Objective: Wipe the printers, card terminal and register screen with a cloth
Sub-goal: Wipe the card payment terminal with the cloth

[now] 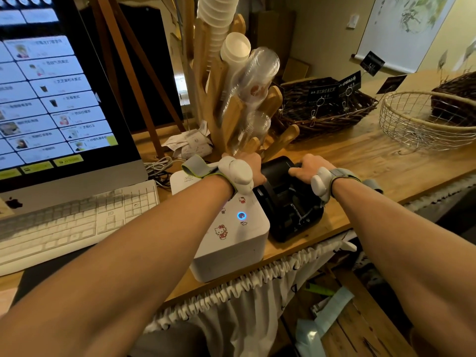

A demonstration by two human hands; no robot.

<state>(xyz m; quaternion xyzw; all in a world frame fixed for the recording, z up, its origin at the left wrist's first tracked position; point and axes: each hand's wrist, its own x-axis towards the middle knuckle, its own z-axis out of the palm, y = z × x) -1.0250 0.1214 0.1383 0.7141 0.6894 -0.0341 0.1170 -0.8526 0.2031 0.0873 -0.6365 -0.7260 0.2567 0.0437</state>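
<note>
A black printer sits on the wooden counter with its lid raised and its inside showing. My left hand holds the lid's left edge, partly hidden behind a white wrist device. Fingers curled, my right hand grips the lid's right side. A white printer with cartoon stickers and a lit blue ring stands directly left of the black one, under my left forearm. The register screen glows at the far left. No cloth or card terminal is in view.
A white keyboard lies below the screen. Behind the printers stand a wooden cup rack with paper and plastic cups and crumpled receipts. A wicker basket and a wire basket sit at the right. The counter edge runs below.
</note>
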